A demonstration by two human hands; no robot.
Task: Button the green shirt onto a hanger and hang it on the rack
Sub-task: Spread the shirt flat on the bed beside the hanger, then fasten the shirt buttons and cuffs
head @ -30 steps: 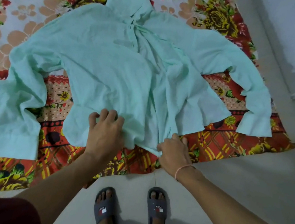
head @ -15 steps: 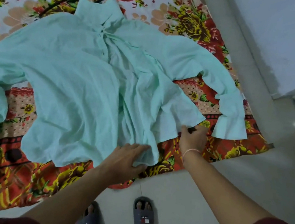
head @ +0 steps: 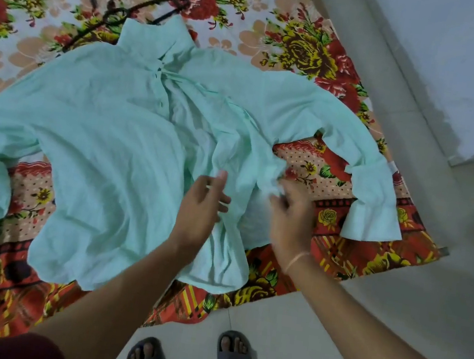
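The left hand (head: 204,205) is held loose-fingered over the shirt (head: 112,146); the right hand (head: 291,217) (blurred) cannot be judged.

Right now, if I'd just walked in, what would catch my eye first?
A mint-green shirt lies spread across a bright floral sheet on the floor. The left hand and right hand reach onto its open lower front, blurred by motion. A black hanger lies at the collar.

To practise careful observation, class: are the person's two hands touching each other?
Apart. The head view shows green shirt fabric plainly visible between the left hand and the right hand.
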